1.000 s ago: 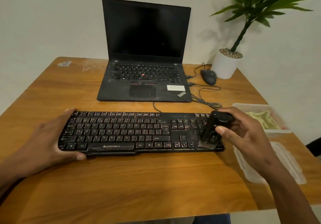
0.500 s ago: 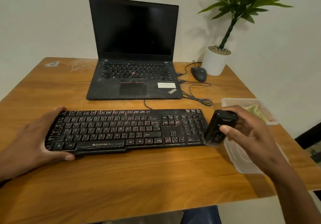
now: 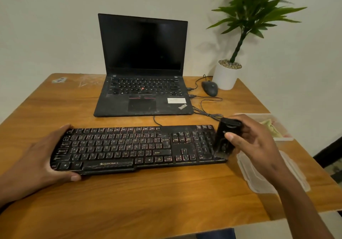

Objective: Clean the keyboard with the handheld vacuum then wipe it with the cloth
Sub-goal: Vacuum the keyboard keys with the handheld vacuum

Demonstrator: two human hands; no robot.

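— So where is the keyboard (image 3: 137, 147) lying?

— Flat on the wooden counter (image 3: 148, 201), lengthwise, in front of the open laptop (image 3: 143, 68), whose screen is dark. Its cable runs back toward the laptop's right side.

— And the left hand (image 3: 39, 161)?

— Wrapped round the keyboard's left end, fingers over the far edge, thumb pressed against the near edge. It grips the keyboard.

— The right hand (image 3: 253, 142)?

— Closed on the handheld vacuum (image 3: 224, 138), a small black unit held nearly upright, slightly tilted. The thumb lies across its front face, the fingers curl behind. Its lower end sits over the numeric pad at the keyboard's right end; whether it actually touches the keys I cannot tell.

— Any cloth?

— A pale green cloth (image 3: 271, 127) lies inside a clear plastic container (image 3: 286, 138) at the right edge of the counter, partly hidden behind the right hand. A clear lid (image 3: 259, 175) lies flat nearer the front, under the right wrist.

— What else?

— A dark mouse (image 3: 210, 88) right of the laptop, just beside a white pot holding a green plant (image 3: 240, 40) in the far right corner.
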